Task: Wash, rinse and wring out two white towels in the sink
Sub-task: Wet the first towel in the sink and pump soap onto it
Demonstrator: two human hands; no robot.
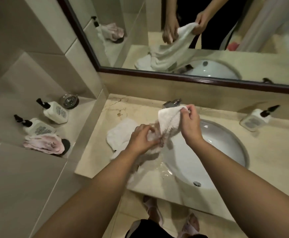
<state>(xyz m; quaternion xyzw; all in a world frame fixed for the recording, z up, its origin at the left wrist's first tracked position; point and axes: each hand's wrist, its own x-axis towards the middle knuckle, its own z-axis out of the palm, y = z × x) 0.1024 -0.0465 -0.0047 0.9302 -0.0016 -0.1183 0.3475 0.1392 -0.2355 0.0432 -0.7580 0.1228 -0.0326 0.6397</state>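
Both hands, left hand (142,137) and right hand (191,123), pinched one wet white terry towel (168,121) at the white oval sink's (226,152) nine-o'clock rim; the second white towel (121,133) lay farther toward nine o'clock, seemingly awaiting washing.

Both forearms (92,191) bare, no sleeves, watch or rings visible. Black garment (145,229) below the counter edge (166,191), pale slippers (153,210) on both feet.

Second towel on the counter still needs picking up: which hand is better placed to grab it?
Probably the left hand: it grips the held towel low, right beside the second towel on the counter. The right hand pinches the upper edge, over the sink.
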